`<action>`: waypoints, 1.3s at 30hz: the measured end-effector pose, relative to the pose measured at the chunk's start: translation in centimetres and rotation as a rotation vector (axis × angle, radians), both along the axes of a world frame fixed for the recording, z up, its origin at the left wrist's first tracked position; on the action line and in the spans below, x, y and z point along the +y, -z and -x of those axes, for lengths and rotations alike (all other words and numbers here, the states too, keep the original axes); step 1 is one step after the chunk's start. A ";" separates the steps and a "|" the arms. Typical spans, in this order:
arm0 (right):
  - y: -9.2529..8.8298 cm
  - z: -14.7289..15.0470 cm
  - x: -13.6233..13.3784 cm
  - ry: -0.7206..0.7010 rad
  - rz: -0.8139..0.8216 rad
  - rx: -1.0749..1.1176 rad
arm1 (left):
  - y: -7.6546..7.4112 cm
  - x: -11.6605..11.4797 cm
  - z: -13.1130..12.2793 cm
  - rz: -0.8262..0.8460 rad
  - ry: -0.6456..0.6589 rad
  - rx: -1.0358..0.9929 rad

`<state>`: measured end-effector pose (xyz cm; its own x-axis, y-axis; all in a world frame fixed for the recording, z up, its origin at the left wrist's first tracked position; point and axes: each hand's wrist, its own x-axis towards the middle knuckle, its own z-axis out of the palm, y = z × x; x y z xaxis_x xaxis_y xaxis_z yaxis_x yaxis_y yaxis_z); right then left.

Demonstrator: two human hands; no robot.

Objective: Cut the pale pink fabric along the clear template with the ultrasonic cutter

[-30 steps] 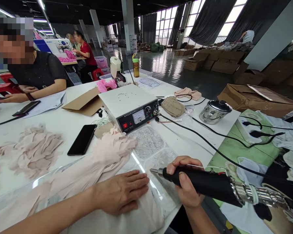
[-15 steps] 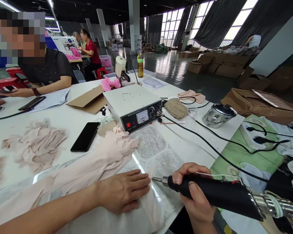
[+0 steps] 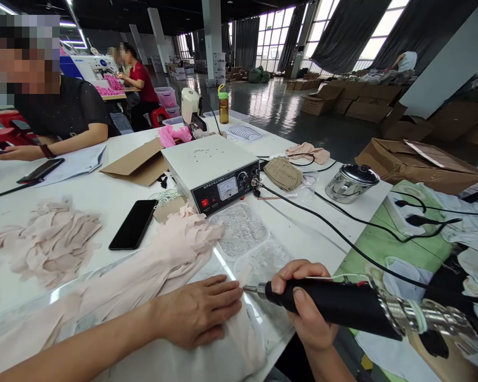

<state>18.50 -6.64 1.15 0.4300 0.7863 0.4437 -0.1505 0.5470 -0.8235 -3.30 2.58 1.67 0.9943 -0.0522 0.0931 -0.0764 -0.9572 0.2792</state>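
Observation:
My left hand (image 3: pixel 201 310) lies flat, fingers stretched out, on a thin beige fabric (image 3: pixel 239 334) spread over a clear plastic sheet (image 3: pixel 258 254). In my right hand (image 3: pixel 306 307) is a black handheld ultrasonic tool (image 3: pixel 338 305), fingers wrapped round its barrel. Its metal tip (image 3: pixel 255 288) points left and sits right by my left fingertips, at the fabric's edge. Whether the tip touches the fabric I cannot tell. A bunched heap of beige fabric (image 3: pixel 183 233) rests just beyond my left hand.
Behind stands a white control box (image 3: pixel 223 180), with a black cable (image 3: pixel 322 215) running right. A phone (image 3: pixel 133 225), fabric scraps (image 3: pixel 51 239), cardboard pattern pieces (image 3: pixel 282 173) and a lidded metal pot (image 3: pixel 350 184) are on the table. A co-worker (image 3: pixel 63 111) sits at left.
The view has turned slightly, so the scene sits a little further left. The tool's rear end has swung slightly left and up. My left hand stays flat on the fabric.

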 end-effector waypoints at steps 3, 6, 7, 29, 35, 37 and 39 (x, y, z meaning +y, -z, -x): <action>0.2 -0.1 0.1 0.000 -0.005 -0.012 | -0.1 0.1 0.0 -0.021 -0.008 -0.002; -0.4 -0.2 -0.5 0.005 0.010 0.042 | -0.3 0.2 -0.1 -0.050 0.005 0.019; -0.7 -0.2 -0.9 -0.002 0.021 0.068 | -0.4 0.2 -0.1 -0.055 0.013 0.026; -1.7 0.6 -5.0 -0.096 0.152 0.067 | -0.8 0.0 -0.4 -0.008 -0.002 0.023; -1.4 0.5 -5.0 -0.084 0.160 0.054 | -0.4 -0.2 -0.3 -0.025 -0.009 -0.001; -1.5 0.5 -5.0 -0.082 0.155 0.042 | -0.2 -0.3 -0.3 -0.036 -0.010 -0.015; -1.6 0.5 -5.0 -0.087 0.153 0.032 | 0.0 -0.3 -0.2 -0.051 -0.010 -0.019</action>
<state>18.04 -11.59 2.70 0.3694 0.8784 0.3033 -0.2193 0.3996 -0.8901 -3.09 2.25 1.71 0.9929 -0.0470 0.1095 -0.0711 -0.9710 0.2283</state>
